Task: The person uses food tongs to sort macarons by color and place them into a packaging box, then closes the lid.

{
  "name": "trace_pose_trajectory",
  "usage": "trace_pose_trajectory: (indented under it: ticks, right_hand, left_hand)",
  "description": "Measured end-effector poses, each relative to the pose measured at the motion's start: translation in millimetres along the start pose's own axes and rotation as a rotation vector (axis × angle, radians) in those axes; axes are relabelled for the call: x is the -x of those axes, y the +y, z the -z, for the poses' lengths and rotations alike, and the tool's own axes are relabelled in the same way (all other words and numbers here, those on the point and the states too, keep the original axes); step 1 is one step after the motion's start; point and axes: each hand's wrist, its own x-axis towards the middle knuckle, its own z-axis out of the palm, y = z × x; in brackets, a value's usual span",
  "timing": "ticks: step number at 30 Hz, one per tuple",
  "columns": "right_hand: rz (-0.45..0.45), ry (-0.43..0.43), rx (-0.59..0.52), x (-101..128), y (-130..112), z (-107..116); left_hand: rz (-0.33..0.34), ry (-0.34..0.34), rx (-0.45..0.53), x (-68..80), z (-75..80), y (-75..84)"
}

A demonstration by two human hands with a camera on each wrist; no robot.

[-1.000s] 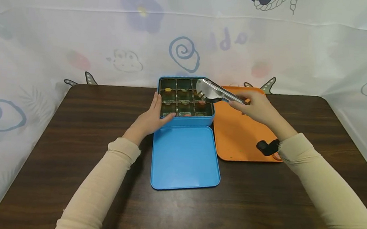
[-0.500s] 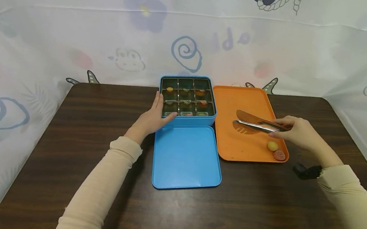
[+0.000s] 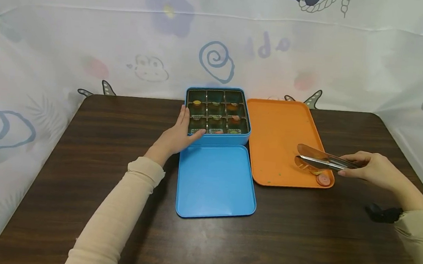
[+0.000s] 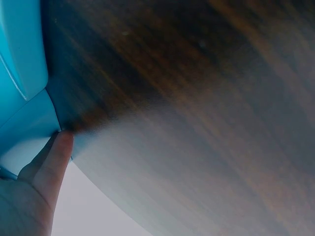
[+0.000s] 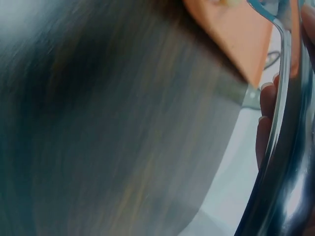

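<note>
My left hand [image 3: 171,140] rests against the left side and front corner of a blue box [image 3: 220,139], fingers straight along the side, thumb at the front. Inside, a dark divider [image 3: 206,116] forms several compartments with small yellow, orange and pink pieces in some. My right hand [image 3: 378,170] holds metal tongs [image 3: 327,164] by the handles, their arms apart above the near right corner of an orange tray [image 3: 275,144]. Under the tong heads lies a yellow piece [image 3: 317,173], partly hidden. A pink round slice [image 3: 323,180] lies beside it, touching no hand.
In front of the box a blue lid [image 3: 216,183] lies flat on the dark wooden table [image 3: 281,236]. The tray stands immediately right of box and lid. A patterned white cloth [image 3: 121,34] hangs behind the table.
My right hand has carried the tongs from above the box rightward and nearer, to the tray's near right corner. The left hand stays at the box.
</note>
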Motion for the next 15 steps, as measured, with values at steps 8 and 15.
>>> trace_pose_trajectory:
  ticks: [8, 15]
  right_hand:
    - [-0.011, -0.001, 0.007, 1, 18, -2]
    - [-0.009, 0.032, 0.018, 1, 26, -3]
  left_hand:
    - [-0.006, 0.006, 0.001, 0.0, -0.8, 0.3]
    - [-0.001, 0.009, 0.004, 0.1, -1.4, -0.2]
